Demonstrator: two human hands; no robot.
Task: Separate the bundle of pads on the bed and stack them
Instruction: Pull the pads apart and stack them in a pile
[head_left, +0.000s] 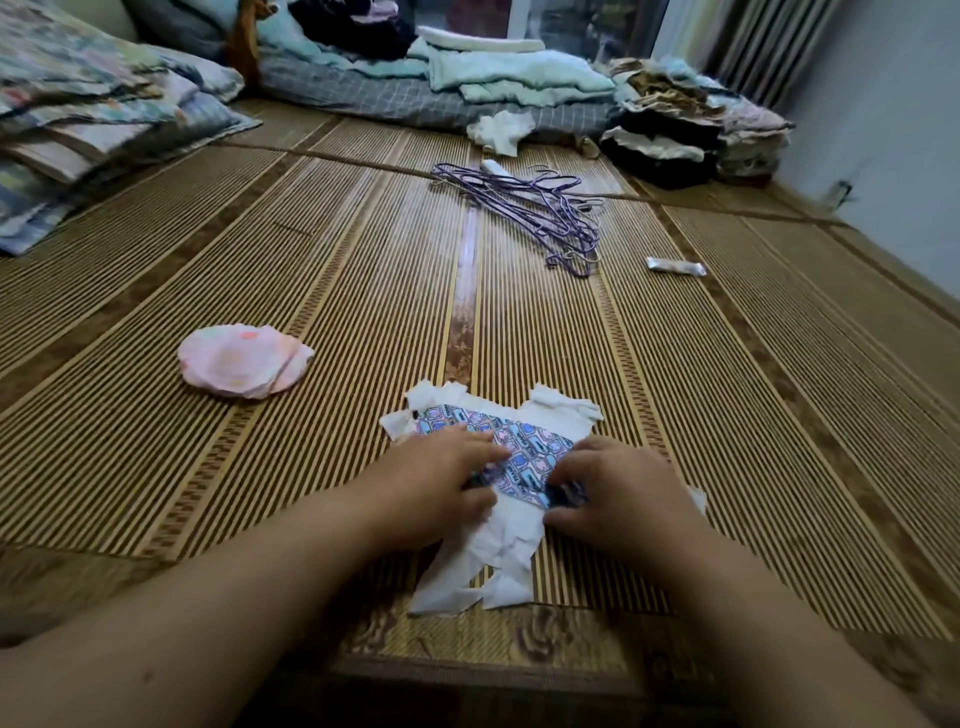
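Observation:
A white pad (498, 551) with a blue and pink patterned strip (530, 452) lies spread flat on the bamboo mat, near the front edge. My left hand (436, 488) presses on the pad's left part, fingers resting on the strip. Over its right part, my right hand (618, 493) pinches a dark end of the strip between thumb and fingers. To the left, apart from both hands, a stack of round pink pads (241, 359) sits on the mat.
A pile of purple wire hangers (545, 208) lies further back in the middle, with a small silver wrapper (675, 266) to their right. Folded bedding (483, 78), pillows (78, 104) and stacked clothes (691, 130) line the far side. A wall (883, 130) stands on the right.

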